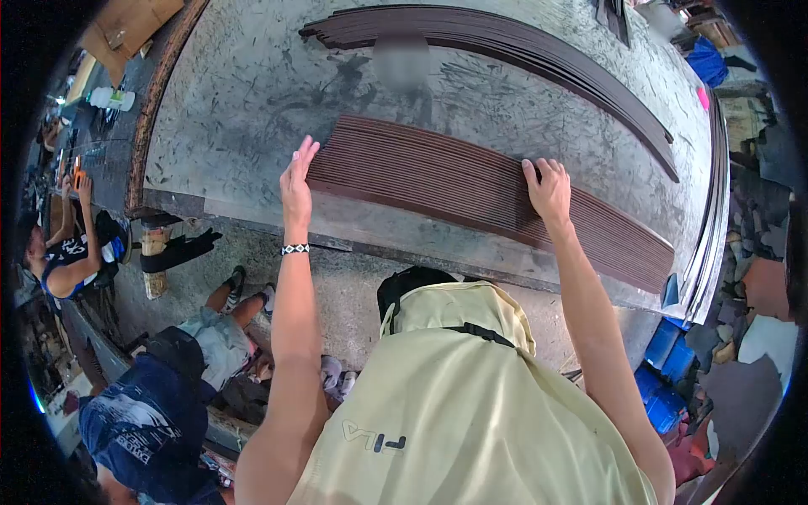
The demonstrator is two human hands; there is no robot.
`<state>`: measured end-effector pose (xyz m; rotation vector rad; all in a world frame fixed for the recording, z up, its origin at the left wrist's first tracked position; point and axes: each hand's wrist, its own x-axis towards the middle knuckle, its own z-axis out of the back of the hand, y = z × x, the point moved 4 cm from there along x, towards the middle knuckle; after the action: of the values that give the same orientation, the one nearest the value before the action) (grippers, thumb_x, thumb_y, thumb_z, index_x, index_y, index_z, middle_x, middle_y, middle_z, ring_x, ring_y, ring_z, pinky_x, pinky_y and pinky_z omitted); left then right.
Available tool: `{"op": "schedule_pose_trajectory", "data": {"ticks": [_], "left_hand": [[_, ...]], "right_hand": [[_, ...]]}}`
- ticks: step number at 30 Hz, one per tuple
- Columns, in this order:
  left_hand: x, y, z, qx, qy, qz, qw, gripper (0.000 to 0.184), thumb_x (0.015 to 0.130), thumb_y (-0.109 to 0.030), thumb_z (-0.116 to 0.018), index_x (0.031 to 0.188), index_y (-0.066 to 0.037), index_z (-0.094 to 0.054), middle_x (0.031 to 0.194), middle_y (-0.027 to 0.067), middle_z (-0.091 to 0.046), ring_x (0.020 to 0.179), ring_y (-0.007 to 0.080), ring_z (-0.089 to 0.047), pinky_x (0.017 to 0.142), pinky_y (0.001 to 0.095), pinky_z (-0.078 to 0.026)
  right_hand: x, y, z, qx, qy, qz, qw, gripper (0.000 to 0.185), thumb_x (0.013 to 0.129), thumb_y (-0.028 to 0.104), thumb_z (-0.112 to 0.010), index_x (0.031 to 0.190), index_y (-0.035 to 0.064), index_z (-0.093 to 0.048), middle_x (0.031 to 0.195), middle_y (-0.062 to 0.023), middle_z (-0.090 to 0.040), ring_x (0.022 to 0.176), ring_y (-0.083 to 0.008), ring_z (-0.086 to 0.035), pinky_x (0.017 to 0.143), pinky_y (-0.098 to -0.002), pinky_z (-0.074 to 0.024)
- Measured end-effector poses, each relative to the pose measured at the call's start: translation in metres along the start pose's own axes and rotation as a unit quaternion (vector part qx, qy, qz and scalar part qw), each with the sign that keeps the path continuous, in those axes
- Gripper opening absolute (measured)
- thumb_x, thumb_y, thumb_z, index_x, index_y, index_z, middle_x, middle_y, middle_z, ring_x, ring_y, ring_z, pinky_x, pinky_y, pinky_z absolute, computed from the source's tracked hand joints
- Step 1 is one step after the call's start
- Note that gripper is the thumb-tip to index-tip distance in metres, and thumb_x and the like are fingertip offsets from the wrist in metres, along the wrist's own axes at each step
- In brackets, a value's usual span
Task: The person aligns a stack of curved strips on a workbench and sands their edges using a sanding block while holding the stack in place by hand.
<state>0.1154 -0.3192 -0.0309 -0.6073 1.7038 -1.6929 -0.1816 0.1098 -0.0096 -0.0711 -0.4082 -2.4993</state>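
Observation:
A broad bundle of long, thin brown strips (pixel 421 168) lies side by side on the worktable in front of me. My left hand (pixel 298 181) is at the bundle's left end, its fingers stretched out and its palm side against the strip ends. Across the bundle, right of its middle, my right hand (pixel 549 192) has its fingers bent over the far edge, thumb apart on the left. The fingertips there are partly hidden.
Farther back on the grey worktable (pixel 244 101) lies a second stack of dark strips (pixel 522 50). Long strips (pixel 711 210) line the right edge. Blue containers (pixel 665 362) stand below right. Two other people (pixel 151 412) are at the left, one holding an orange tool (pixel 79 175).

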Motion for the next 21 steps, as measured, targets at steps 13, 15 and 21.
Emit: {"op": "schedule_pose_trajectory", "data": {"ticks": [13,15,21], "left_hand": [[0.021,0.001,-0.01,-0.061,0.045,0.013,0.997,0.074,0.123,-0.051,-0.03,0.169,0.006,-0.042,0.174,0.0233,-0.046,0.165,0.032,-0.04,0.137,0.0417,-0.026],[0.022,0.005,-0.017,-0.062,0.055,0.006,0.997,0.076,0.123,-0.054,-0.029,0.171,0.004,-0.04,0.175,0.0229,-0.045,0.166,0.0314,-0.039,0.138,0.0425,-0.025],[0.016,-0.001,-0.021,-0.103,0.086,0.038,0.99,0.076,0.123,-0.055,-0.026,0.177,-0.001,-0.027,0.182,0.0193,-0.032,0.168,0.03,-0.033,0.14,0.0445,-0.019]], "right_hand": [[0.0,0.001,-0.006,-0.02,-0.018,-0.022,0.999,0.043,0.109,0.045,-0.068,0.105,0.0029,-0.077,0.102,-0.0146,-0.072,0.108,-0.0369,-0.067,0.092,-0.0521,-0.0501],[-0.005,0.003,-0.004,-0.026,-0.014,-0.03,0.999,0.042,0.108,0.044,-0.068,0.103,0.0032,-0.076,0.102,-0.0141,-0.071,0.107,-0.0368,-0.067,0.091,-0.0522,-0.0499],[-0.005,0.026,0.012,-0.01,-0.069,0.0,0.998,0.038,0.108,0.038,-0.069,0.1,0.0003,-0.072,0.105,-0.0185,-0.071,0.109,-0.041,-0.065,0.095,-0.0545,-0.0497]]}}
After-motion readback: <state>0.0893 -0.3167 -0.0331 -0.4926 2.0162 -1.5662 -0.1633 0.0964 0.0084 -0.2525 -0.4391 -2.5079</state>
